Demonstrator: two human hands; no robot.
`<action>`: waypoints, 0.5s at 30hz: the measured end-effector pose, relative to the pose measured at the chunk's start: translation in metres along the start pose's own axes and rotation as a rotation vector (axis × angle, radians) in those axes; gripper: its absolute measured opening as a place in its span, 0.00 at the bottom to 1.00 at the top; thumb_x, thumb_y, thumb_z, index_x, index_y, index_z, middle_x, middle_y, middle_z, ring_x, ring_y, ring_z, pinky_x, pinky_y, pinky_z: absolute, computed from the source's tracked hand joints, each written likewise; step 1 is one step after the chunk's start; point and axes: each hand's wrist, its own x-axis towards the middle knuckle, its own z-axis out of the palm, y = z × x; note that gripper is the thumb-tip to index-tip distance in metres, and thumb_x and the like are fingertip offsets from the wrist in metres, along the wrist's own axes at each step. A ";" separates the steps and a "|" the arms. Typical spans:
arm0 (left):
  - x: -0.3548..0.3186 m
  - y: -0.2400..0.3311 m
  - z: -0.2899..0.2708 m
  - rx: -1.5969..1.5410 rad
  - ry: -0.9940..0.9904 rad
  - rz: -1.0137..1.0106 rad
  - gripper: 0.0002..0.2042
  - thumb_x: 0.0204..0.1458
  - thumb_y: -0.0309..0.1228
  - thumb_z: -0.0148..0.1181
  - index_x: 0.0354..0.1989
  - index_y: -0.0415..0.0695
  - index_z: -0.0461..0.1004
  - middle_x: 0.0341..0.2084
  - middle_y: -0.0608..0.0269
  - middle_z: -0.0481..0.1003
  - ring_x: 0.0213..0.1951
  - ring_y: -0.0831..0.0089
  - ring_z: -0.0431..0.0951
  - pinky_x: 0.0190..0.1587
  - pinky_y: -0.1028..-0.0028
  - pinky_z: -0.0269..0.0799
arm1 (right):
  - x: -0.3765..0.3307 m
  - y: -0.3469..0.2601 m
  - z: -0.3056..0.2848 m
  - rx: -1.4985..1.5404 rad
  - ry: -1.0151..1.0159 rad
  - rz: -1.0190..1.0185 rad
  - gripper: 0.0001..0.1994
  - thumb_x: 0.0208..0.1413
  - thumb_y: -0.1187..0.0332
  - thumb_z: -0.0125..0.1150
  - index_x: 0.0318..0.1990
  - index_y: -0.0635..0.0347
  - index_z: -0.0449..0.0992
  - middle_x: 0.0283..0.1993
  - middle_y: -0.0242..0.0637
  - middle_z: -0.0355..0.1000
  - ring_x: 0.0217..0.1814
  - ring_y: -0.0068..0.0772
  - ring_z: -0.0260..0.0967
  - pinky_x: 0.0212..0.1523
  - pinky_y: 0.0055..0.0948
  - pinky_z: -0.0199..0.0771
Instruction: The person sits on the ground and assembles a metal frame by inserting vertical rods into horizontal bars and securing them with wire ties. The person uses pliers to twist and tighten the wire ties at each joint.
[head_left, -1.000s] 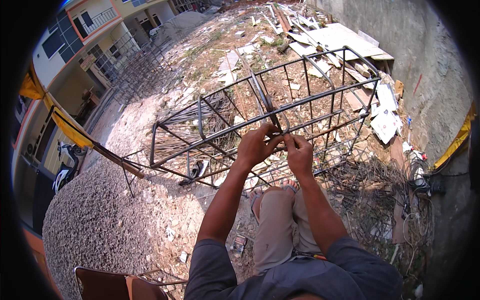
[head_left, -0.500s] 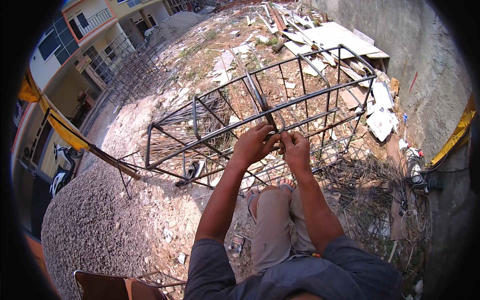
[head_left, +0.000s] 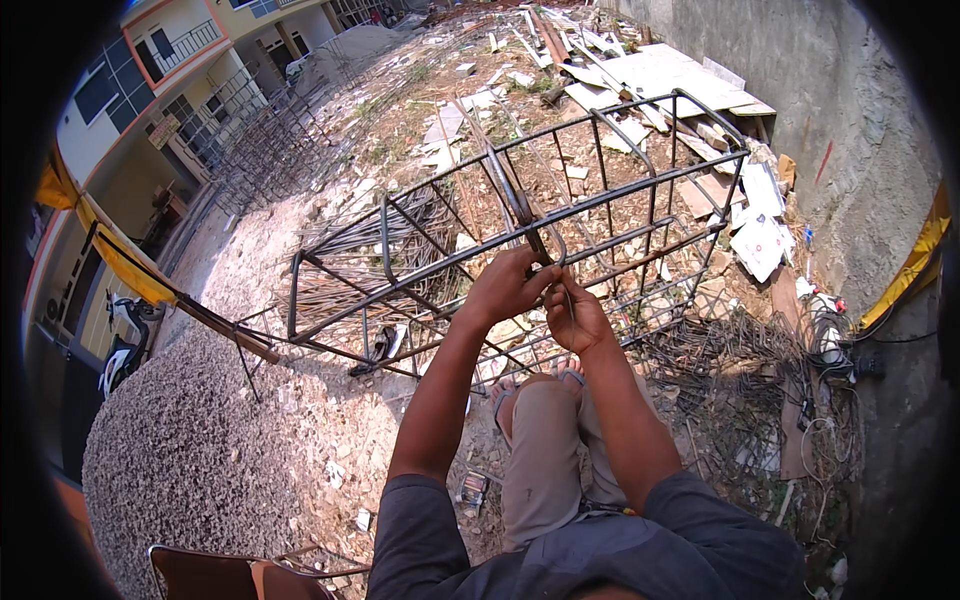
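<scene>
A long rebar cage (head_left: 455, 254) of dark steel bars and bent stirrups lies across in front of me. Several stirrups (head_left: 518, 200) are bunched together at its middle. My left hand (head_left: 508, 287) is closed around the lower end of these stirrups, just below the cage's upper near bar, its thumb reaching toward the right hand. Close beside it, my right hand (head_left: 578, 315) is pinched shut, palm turned up, on what looks like a thin wire by the stirrups. The fingers hide most of that wire.
Loose steel rods (head_left: 345, 285) lie behind the cage's left half. A gravel heap (head_left: 190, 460) rises at left, near a brown chair (head_left: 215, 572). Tangled wire (head_left: 725, 365) lies at right, before a concrete wall (head_left: 850, 130). White boards (head_left: 670, 80) and rubble are farther back.
My right hand has drawn slightly down from the bar and turned palm up, still pinched. The left hand has stayed nearly in place at the stirrups.
</scene>
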 end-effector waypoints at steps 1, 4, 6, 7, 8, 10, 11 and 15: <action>-0.002 -0.001 -0.001 0.013 0.003 -0.006 0.19 0.58 0.45 0.64 0.39 0.37 0.80 0.30 0.46 0.77 0.34 0.51 0.77 0.37 0.58 0.69 | 0.001 0.004 -0.001 0.049 -0.035 0.018 0.11 0.69 0.57 0.57 0.45 0.52 0.79 0.29 0.24 0.78 0.32 0.20 0.80 0.30 0.22 0.86; 0.002 -0.008 0.001 -0.024 0.003 0.029 0.19 0.58 0.45 0.64 0.38 0.37 0.81 0.26 0.48 0.77 0.30 0.53 0.77 0.34 0.58 0.69 | 0.002 0.008 0.002 -0.003 0.055 -0.065 0.10 0.67 0.58 0.60 0.44 0.53 0.79 0.28 0.26 0.78 0.27 0.21 0.78 0.24 0.22 0.82; 0.001 -0.001 0.000 -0.076 -0.016 -0.014 0.18 0.58 0.44 0.65 0.38 0.37 0.81 0.24 0.49 0.77 0.27 0.54 0.77 0.32 0.59 0.69 | -0.004 0.018 0.003 -0.367 0.278 -0.365 0.09 0.66 0.59 0.62 0.44 0.53 0.78 0.27 0.27 0.76 0.23 0.22 0.76 0.21 0.23 0.78; 0.001 0.005 -0.003 -0.097 -0.019 -0.035 0.18 0.57 0.43 0.65 0.38 0.37 0.82 0.22 0.49 0.77 0.26 0.54 0.77 0.31 0.59 0.69 | -0.008 0.026 0.009 -0.553 0.382 -0.513 0.09 0.66 0.60 0.64 0.43 0.53 0.77 0.26 0.27 0.76 0.22 0.23 0.74 0.19 0.23 0.76; 0.000 0.001 0.000 -0.085 0.004 -0.013 0.18 0.57 0.43 0.65 0.39 0.37 0.82 0.22 0.48 0.77 0.25 0.55 0.77 0.30 0.60 0.69 | -0.012 0.033 0.017 -0.688 0.462 -0.665 0.09 0.64 0.64 0.66 0.45 0.56 0.76 0.28 0.29 0.75 0.23 0.23 0.73 0.20 0.24 0.71; 0.002 0.004 -0.003 -0.109 0.001 -0.010 0.18 0.57 0.43 0.65 0.39 0.37 0.82 0.23 0.48 0.78 0.25 0.56 0.77 0.30 0.61 0.70 | -0.012 0.037 0.012 -1.068 0.469 -0.931 0.09 0.64 0.67 0.65 0.47 0.59 0.76 0.32 0.32 0.75 0.28 0.26 0.74 0.25 0.26 0.72; 0.002 0.005 -0.004 -0.123 -0.002 -0.010 0.18 0.57 0.43 0.65 0.39 0.37 0.82 0.23 0.48 0.78 0.25 0.56 0.78 0.30 0.61 0.70 | -0.013 0.037 0.011 -1.260 0.470 -1.062 0.09 0.64 0.68 0.65 0.48 0.60 0.76 0.35 0.34 0.75 0.31 0.27 0.75 0.27 0.28 0.73; 0.002 0.004 -0.005 -0.107 -0.030 -0.040 0.17 0.57 0.43 0.65 0.39 0.38 0.83 0.24 0.48 0.78 0.25 0.57 0.78 0.30 0.61 0.71 | -0.020 0.031 0.022 -1.895 0.458 -1.411 0.10 0.58 0.75 0.67 0.47 0.62 0.79 0.43 0.44 0.73 0.41 0.44 0.76 0.36 0.40 0.78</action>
